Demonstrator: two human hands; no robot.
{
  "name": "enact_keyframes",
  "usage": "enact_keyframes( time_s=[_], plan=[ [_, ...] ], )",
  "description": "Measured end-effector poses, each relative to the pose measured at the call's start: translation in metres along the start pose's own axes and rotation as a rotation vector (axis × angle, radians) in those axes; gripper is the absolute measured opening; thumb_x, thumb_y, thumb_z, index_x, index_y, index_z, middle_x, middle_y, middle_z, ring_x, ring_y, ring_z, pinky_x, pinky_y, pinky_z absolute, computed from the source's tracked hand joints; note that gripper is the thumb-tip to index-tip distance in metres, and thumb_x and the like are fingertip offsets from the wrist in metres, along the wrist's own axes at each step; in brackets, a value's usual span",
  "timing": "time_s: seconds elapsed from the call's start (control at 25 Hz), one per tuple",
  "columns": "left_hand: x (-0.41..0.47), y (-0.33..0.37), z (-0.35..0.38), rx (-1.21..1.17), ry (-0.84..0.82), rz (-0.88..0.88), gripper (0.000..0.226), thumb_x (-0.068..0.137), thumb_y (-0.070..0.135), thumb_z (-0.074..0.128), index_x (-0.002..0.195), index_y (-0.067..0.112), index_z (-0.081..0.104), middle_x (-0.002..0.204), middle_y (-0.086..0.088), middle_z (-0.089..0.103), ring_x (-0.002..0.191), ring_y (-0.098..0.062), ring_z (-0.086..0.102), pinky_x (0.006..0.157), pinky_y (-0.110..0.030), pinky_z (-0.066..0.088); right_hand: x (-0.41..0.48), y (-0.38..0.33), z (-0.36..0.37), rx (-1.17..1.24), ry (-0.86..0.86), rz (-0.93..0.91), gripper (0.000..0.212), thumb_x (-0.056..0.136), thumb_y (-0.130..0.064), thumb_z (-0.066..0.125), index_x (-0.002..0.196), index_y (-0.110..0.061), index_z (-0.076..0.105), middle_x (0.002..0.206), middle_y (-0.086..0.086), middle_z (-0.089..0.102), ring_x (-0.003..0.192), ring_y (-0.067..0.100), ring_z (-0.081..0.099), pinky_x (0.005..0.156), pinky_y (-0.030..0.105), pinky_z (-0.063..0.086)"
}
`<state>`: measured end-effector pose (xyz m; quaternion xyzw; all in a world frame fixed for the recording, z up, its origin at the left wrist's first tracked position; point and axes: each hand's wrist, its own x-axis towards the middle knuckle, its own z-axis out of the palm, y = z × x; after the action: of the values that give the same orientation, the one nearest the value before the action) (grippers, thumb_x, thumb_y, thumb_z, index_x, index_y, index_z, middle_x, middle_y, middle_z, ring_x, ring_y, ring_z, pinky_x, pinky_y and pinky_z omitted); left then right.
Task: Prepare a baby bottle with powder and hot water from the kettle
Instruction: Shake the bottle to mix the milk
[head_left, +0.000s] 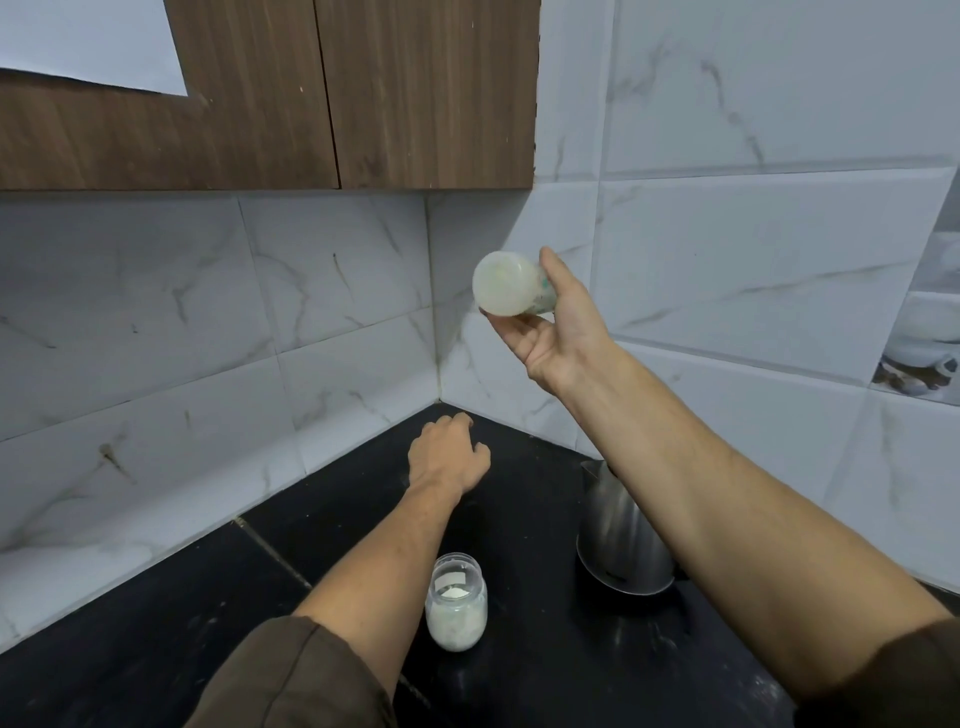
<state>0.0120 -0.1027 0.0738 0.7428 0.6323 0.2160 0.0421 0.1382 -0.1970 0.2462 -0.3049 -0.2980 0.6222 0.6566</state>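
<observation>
My right hand (553, 327) grips the baby bottle (509, 285) and holds it up in the air near the tiled corner, tipped on its side with its round pale base turned toward me. The bottle looks milky white inside; its top end is hidden behind my hand. My left hand (447, 457) reaches to the back corner of the black counter (156, 639), fingers curled downward; what lies under them is hidden. A small open glass jar (456, 603) of white powder stands beside my left forearm. The steel kettle (621, 540) stands under my right forearm, partly covered by it.
White marble-look tiled walls meet in a corner behind my hands. Brown wooden wall cabinets (311, 93) hang above the counter on the left. The kettle sits on a dark base close to the right wall.
</observation>
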Motion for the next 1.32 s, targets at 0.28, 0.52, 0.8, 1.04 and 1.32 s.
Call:
enact_keyframes(
  time_s=[0.28, 0.52, 0.8, 1.04, 1.32],
  plan=[
    [0.003, -0.001, 0.001, 0.004, -0.013, 0.007, 0.050, 0.098, 0.036, 0.060, 0.145, 0.019, 0.055, 0.137, -0.004, 0.062, 0.125, -0.025, 0.058, 0.099, -0.044, 0.053, 0.001, -0.002, -0.001, -0.129, -0.039, -0.023, 0.042, 0.094, -0.047, 0.073, 0.120, -0.016, 0.061, 0.101, 0.017, 0.076, 0.089, 0.031, 0.078, 0.073, 0.038, 0.067],
    [0.007, -0.005, 0.003, 0.005, -0.028, -0.008, 0.051, 0.098, 0.037, 0.060, 0.146, 0.020, 0.054, 0.139, -0.004, 0.061, 0.126, -0.025, 0.057, 0.100, -0.044, 0.053, 0.000, 0.001, -0.003, -0.310, -0.078, -0.046, 0.055, 0.094, -0.049, 0.072, 0.136, -0.016, 0.059, 0.089, 0.011, 0.077, 0.077, 0.024, 0.077, 0.069, 0.035, 0.066],
    [0.011, -0.007, 0.004, 0.006, -0.022, -0.017, 0.050, 0.098, 0.036, 0.059, 0.145, 0.020, 0.054, 0.138, -0.003, 0.061, 0.126, -0.024, 0.057, 0.100, -0.044, 0.053, 0.011, -0.003, -0.003, -0.111, -0.006, -0.003, 0.043, 0.092, -0.047, 0.077, 0.117, -0.015, 0.063, 0.102, 0.016, 0.077, 0.093, 0.031, 0.078, 0.068, 0.036, 0.067],
    [0.011, -0.006, 0.003, 0.006, -0.018, -0.013, 0.050, 0.097, 0.036, 0.059, 0.145, 0.020, 0.055, 0.138, -0.003, 0.061, 0.125, -0.024, 0.058, 0.098, -0.044, 0.054, 0.007, -0.007, 0.006, -0.095, -0.012, -0.019, 0.035, 0.094, -0.047, 0.074, 0.110, -0.018, 0.061, 0.109, 0.019, 0.074, 0.097, 0.031, 0.078, 0.076, 0.038, 0.066],
    [0.009, -0.005, 0.004, 0.009, -0.035, -0.020, 0.051, 0.098, 0.036, 0.059, 0.146, 0.020, 0.053, 0.138, -0.004, 0.061, 0.125, -0.025, 0.057, 0.099, -0.045, 0.053, 0.009, 0.001, 0.001, -0.391, -0.093, -0.177, 0.048, 0.093, -0.043, 0.076, 0.133, -0.022, 0.057, 0.119, 0.013, 0.073, 0.095, 0.028, 0.079, 0.069, 0.039, 0.064]
  ],
)
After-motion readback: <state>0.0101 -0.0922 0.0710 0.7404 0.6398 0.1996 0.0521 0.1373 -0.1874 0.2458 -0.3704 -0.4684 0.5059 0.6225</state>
